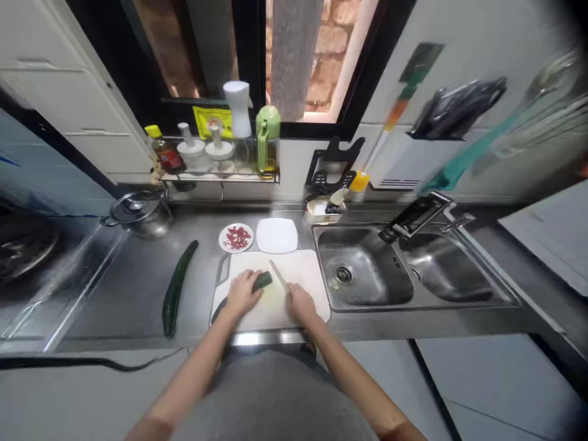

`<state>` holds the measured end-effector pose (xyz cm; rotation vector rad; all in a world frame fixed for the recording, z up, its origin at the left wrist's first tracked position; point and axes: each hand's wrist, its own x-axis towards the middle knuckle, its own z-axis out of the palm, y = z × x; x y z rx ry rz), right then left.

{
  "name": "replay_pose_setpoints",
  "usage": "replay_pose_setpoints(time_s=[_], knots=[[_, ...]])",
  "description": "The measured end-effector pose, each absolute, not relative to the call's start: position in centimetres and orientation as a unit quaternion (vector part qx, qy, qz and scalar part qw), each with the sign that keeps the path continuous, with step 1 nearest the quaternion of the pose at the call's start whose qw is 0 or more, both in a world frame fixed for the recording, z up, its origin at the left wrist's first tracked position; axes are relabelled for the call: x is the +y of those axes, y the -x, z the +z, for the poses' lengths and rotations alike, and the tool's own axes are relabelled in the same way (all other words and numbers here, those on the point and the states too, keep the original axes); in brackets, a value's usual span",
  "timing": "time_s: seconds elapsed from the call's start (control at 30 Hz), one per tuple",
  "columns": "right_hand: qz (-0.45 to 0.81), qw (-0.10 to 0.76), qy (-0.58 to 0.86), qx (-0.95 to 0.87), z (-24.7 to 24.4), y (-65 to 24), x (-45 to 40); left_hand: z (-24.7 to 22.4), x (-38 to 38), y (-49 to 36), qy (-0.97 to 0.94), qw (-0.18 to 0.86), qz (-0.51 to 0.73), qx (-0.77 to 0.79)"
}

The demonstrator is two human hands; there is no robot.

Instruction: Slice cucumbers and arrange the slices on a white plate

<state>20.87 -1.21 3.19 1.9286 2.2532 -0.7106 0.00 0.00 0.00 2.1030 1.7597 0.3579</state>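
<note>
A white cutting board [305,272] with a grey handle lies on the steel counter in front of me. On it, my left hand [243,294] is closed on a short piece of dark green cucumber [263,280], its end showing past the fingers. My right hand [301,304] grips a knife [278,275] by the handle, the blade slanting up and left, just right of the piece and apart from it. Something dark [219,310] at the board's lower left is partly covered by my left hand and cannot be made out. A whole cucumber [178,291] lies left of the board.
Behind the board stand a small plate [225,237] of chopped red bits and a white plate [276,235]. The double sink [367,266] adjoins on the right. A lidded pot [149,217] is at back left, below a shelf [215,177] of bottles and jars.
</note>
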Motion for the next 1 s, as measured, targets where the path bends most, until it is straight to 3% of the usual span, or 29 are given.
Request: replay_pose_setpoints(time_s=[0.5, 1.0], knots=[[-0.240, 0.092, -0.631, 0.732, 3.9, -20.0, 0.0, 0.0, 0.8, 0.0, -0.786, 0.161, 0.226, 0.553], [-0.251, 0.020, -0.622, 0.741, 5.4, -19.0, -0.5, -1.4, 0.7, -0.1, -0.821, 0.113, 0.202, 0.522]])
